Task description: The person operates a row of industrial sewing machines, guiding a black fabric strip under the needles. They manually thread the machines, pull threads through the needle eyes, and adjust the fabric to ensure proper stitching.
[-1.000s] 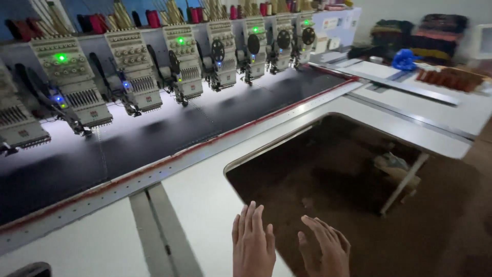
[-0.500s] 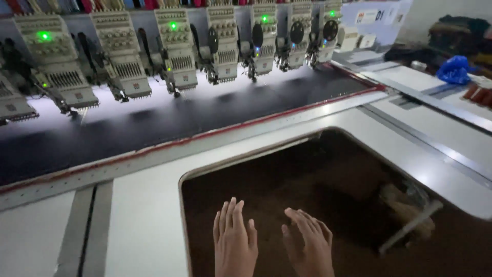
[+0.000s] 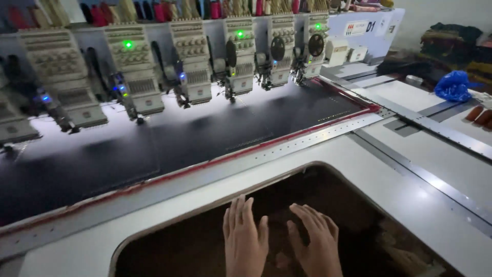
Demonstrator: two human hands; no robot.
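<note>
Embroidery heads: a row is seen along the far side, several lit with green lamps, needles set over the cloth.
Thread cones: stood in a line above the heads, mostly red and cream.
Dark fabric: stretched flat under the heads and bounded on the near side by a red-edged frame bar.
Worktop: white, wrapped around a large rounded cut-out that is dark brown inside; what lies in it cannot be made out.
Left hand: held flat, palm down, over the cut-out; the fingers are extended and kept close together, and nothing is held.
Right hand: held just beside the left, palm down; the fingers are slightly spread and nothing is pinched.
Contact: it cannot be told whether either palm rests on a surface.
Step in hand: judged as a pause in front of the machine, with both hands kept free, near the cut-out's far rim and well apart from the fabric.
Next move: any reach to the fabric would call for the rim and frame bar to be cleared, away from the needles.
Metal rail: laid across the worktop at right.
Blue bag: crumpled at the far right.
</note>
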